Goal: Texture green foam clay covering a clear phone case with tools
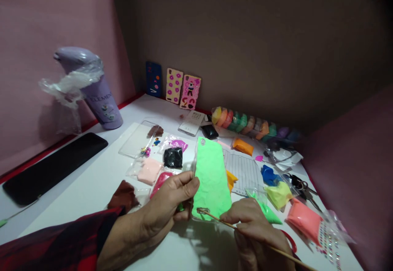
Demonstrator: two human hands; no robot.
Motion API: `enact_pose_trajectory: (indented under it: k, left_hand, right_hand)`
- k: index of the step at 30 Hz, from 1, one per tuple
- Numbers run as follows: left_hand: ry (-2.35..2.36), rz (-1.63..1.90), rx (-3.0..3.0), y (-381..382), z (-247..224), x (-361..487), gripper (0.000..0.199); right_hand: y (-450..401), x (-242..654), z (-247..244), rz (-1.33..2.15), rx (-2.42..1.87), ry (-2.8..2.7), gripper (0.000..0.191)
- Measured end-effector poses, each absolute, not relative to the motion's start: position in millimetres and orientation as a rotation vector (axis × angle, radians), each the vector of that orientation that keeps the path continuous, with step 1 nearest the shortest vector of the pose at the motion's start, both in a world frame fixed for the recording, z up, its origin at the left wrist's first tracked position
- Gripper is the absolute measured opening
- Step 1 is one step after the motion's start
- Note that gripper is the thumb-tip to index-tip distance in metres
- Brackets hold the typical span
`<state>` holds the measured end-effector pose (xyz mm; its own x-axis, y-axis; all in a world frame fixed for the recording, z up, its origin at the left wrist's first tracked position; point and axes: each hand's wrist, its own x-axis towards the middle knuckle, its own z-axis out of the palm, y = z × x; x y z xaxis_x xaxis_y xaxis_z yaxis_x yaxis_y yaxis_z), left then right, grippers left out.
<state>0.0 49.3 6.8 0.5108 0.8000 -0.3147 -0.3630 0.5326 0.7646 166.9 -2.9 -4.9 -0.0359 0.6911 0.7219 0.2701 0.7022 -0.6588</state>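
A phone case covered in bright green clay point(212, 177) is held upright over the table. My left hand point(172, 201) grips its left edge, the thumb on the green front and the fingers behind. Between the thumb and fingers of my right hand point(258, 230) is a thin wooden stick point(225, 223). The stick's tip touches a small oval opening at the case's lower left corner. A second small hole shows at the top left corner. The green surface looks slightly uneven.
Clay packets lie around, including black point(173, 157), brown point(123, 195) and coral point(304, 221). Three decorated cases, one pink point(190, 92), lean on the back wall. A purple tumbler point(102, 99) and a black phone-like slab point(55, 166) are left; keys point(302, 187) lie right.
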Motion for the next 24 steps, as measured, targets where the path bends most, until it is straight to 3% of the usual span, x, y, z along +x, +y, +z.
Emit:
enact_pose_trajectory:
  k: [18, 24]
  left_hand:
    - [0.684, 0.784, 0.714, 49.2, 6.1, -0.5, 0.025]
    - [0.681, 0.776, 0.717, 48.9, 6.6, -0.9, 0.024]
  right_hand:
    - [-4.9, 162.0, -2.7, 0.394, -0.809, -1.6, 0.01]
    - [-4.6, 164.6, -9.6, 0.346, -0.831, -1.536, 0.017]
